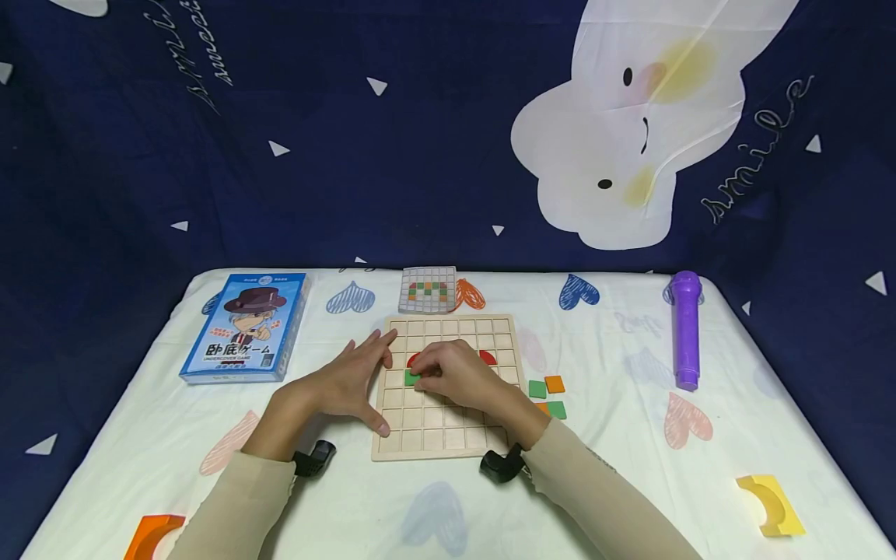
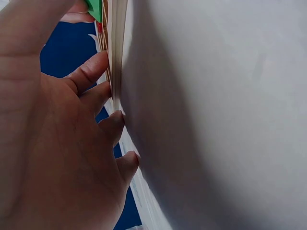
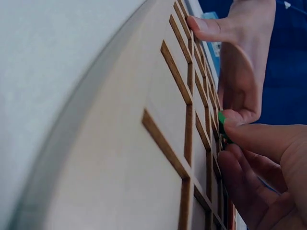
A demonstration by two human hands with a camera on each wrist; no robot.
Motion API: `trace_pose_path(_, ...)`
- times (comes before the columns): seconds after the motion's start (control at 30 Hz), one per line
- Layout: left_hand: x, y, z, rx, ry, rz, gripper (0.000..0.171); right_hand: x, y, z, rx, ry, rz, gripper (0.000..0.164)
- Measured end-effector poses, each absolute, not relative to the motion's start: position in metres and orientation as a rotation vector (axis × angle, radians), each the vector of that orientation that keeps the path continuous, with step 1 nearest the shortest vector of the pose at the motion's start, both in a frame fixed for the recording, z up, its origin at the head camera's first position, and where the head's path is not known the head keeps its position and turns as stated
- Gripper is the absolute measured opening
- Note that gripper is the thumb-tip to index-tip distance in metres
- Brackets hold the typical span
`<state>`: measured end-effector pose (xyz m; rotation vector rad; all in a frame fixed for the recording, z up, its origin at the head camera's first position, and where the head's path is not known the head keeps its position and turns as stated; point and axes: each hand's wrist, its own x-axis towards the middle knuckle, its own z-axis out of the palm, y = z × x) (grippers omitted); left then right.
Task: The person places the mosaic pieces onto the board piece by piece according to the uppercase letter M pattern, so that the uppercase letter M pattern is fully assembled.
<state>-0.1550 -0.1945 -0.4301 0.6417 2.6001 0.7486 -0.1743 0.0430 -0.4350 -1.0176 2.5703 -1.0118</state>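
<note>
A wooden grid board (image 1: 423,442) lies flat on the cloth. My right hand (image 1: 458,377) is over its left half, pinching a green square tile (image 1: 411,378) between thumb and fingers, right at a cell of the grid. In the left wrist view the green tile (image 2: 96,10) shows close over the board's edge. A red piece (image 1: 414,359) sits just behind the tile, and another red piece (image 1: 488,357) lies farther right, partly hidden by my hand. My left hand (image 1: 346,381) is spread along the board's left edge, its thumb and fingertips touching the rim.
A small pattern card (image 1: 428,303) lies behind the board. Right of it are loose green tiles (image 1: 537,389) and orange tiles (image 1: 554,384). A blue game box (image 1: 238,327) stands left, a purple microphone-shaped stick (image 1: 687,330) right. Yellow (image 1: 775,505) and orange (image 1: 150,537) arched blocks lie near the front.
</note>
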Motion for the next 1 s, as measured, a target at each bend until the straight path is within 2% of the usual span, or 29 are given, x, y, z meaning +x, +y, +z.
trace_pose_path(0.37,-0.1542,-0.1948,-0.4289,0.637,2.599,0.742,0.092,-0.1732,0.0405,-0.4388,-0.989,2.593,-1.018,0.013)
trace_pose_path(0.73,-0.1560,-0.1951,-0.4291,0.646,2.600,0.732,0.098,-0.1729,0.0402,-0.4384,-1.001,2.602,-0.994,0.012)
trace_pose_path(1.0,-0.1553,-0.1948,-0.4283,0.636,2.590,0.738,0.093,-0.1729,0.0400,-0.4374,-1.027,2.604,-0.970,0.012)
